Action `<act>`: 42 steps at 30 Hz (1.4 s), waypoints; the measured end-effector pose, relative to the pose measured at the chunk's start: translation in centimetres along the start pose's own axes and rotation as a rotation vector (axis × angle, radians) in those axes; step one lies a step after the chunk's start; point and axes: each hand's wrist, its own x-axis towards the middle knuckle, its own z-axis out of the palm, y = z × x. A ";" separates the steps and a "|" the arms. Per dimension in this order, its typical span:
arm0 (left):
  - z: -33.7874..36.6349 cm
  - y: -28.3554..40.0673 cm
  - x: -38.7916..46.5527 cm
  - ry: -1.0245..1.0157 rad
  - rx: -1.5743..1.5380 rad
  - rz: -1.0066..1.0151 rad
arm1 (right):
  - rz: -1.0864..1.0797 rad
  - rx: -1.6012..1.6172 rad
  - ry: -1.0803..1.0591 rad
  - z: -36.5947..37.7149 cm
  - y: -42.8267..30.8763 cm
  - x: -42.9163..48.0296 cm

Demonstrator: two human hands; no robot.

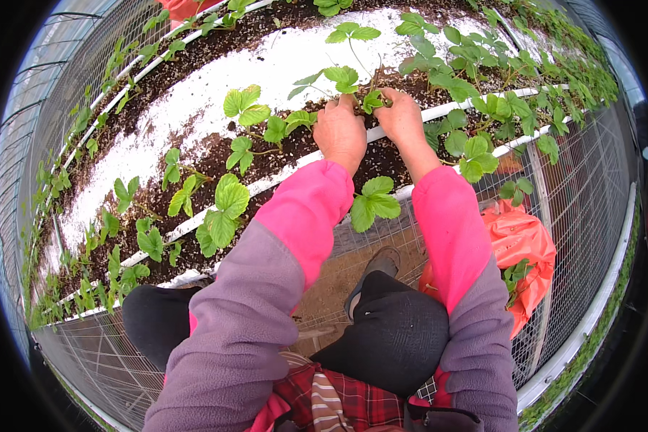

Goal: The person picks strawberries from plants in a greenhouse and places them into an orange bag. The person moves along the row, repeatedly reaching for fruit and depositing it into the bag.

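Note:
My left hand (341, 132) reaches into the dark soil (302, 141) of a raised bed, its fingertips partly hidden under the leaves of a young strawberry plant (343, 78). Close on its right, my right hand (402, 120) has thumb and forefinger around the base of the same plant, where a small leaf (372, 101) shows between the two hands. Whether the left fingers grip a stem or press the soil cannot be seen. Both wrists pass over a white pipe (375, 133) that runs along the bed.
More strawberry plants (224, 208) grow along the near row, with denser foliage (464, 59) to the right. A white layer (237, 65) covers the bed's middle. An orange-red plastic bag (524, 237) holding plants hangs below the right edge, beside wire mesh (578, 194).

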 end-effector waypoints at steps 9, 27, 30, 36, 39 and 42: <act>0.5 -0.3 0.7 0.007 -0.016 -0.037 | 0.019 -0.029 -0.150 1.3 0.3 1.9; 0.9 -0.4 1.0 -0.031 -0.043 -0.071 | 0.095 0.076 -0.291 1.0 2.1 1.4; 1.0 -1.0 1.1 0.013 -0.012 -0.030 | 0.190 0.237 -0.322 0.5 1.7 0.5; 1.5 -1.5 1.7 -0.002 -0.066 -0.043 | 0.100 0.261 -0.161 1.3 1.9 0.4; 1.3 -1.6 1.7 0.008 -0.056 -0.034 | 0.204 0.351 -0.153 1.2 0.5 0.0; 1.0 -1.1 1.6 -0.035 -0.077 -0.059 | 0.226 0.376 -0.203 1.2 0.0 -0.4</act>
